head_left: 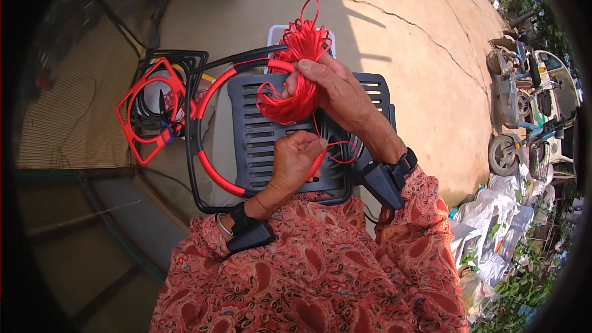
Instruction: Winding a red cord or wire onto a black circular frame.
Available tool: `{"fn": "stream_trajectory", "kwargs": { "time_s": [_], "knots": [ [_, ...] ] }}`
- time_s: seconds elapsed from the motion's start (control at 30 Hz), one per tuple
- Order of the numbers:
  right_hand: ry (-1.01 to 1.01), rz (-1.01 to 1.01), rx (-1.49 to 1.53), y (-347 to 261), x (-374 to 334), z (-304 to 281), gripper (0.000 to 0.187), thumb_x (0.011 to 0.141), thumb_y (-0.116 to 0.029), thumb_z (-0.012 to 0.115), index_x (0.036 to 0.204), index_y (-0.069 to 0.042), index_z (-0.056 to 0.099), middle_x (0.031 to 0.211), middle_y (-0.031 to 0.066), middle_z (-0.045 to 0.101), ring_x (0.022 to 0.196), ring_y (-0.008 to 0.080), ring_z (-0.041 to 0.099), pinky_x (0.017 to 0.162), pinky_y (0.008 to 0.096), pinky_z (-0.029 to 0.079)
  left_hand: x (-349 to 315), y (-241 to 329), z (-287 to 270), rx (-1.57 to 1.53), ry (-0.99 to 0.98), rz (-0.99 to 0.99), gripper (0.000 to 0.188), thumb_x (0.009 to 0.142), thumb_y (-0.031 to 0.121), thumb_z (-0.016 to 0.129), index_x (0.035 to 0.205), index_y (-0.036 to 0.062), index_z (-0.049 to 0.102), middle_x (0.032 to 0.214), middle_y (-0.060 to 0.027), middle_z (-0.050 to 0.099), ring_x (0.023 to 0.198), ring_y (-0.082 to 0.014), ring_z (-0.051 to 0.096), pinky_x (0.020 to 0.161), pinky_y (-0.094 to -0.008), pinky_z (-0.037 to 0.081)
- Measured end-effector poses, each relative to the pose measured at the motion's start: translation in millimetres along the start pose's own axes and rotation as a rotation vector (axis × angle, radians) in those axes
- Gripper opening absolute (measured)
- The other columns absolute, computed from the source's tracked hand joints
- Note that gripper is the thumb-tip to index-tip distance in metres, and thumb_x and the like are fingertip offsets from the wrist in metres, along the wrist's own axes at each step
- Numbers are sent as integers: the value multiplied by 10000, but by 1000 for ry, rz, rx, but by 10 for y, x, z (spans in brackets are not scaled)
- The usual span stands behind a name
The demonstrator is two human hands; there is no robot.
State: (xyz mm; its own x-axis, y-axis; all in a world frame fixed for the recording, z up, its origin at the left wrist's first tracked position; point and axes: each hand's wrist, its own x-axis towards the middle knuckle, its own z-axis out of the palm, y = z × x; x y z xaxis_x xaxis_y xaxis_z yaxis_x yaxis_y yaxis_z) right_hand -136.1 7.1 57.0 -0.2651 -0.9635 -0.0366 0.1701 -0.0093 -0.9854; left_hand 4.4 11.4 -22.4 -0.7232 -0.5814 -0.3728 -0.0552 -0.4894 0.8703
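Note:
My right hand (336, 89) is closed around a thick bundle of red cord (302, 95), whose loops fan out above and below the fingers. Lower and to the left, my left hand (295, 159) pinches a strand of that cord between thumb and fingers; a small loop of it curls out to the right. Both hands are over a black tubular frame (192, 172) with a ring (213, 169) in it. Red wrapping covers stretches of the ring, and bare black tube shows between them. The ring's right side is mostly hidden behind my hands.
Under the frame is a dark slatted plastic seat (253, 129). A white tub (277, 34) stands behind it. To the left lie a red-wrapped frame (129, 117) and black coils. A ribbed panel (74, 111) borders the left; parked cycles (524, 98) and white sacks (493, 216) line the right.

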Motion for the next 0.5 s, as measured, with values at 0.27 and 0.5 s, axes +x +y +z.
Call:
{"fn": "stream_trajectory", "kwargs": {
  "time_s": [0.27, 0.5],
  "knots": [
    [181, 28, 561, -943, -1174, -436, 282, 1006, -278, 461, 1079, -7, 487, 623, -19, 351, 441, 57, 324, 381, 231, 355, 52, 197, -73, 0, -4, -92, 296, 931, 166, 619, 1137, -38, 558, 676, -76, 618, 444, -120, 560, 358, -230, 437],
    [412, 429, -420, -795, -2073, -717, 382, 814, -184, 725, 1139, -8, 629, 824, 18, 650, 624, 119, 568, 598, 252, 480, 98, 116, -91, -74, -116, -81, 385, 940, 165, 596, 1239, -67, 527, 683, -98, 622, 464, -145, 575, 398, -253, 469]
  ]
}}
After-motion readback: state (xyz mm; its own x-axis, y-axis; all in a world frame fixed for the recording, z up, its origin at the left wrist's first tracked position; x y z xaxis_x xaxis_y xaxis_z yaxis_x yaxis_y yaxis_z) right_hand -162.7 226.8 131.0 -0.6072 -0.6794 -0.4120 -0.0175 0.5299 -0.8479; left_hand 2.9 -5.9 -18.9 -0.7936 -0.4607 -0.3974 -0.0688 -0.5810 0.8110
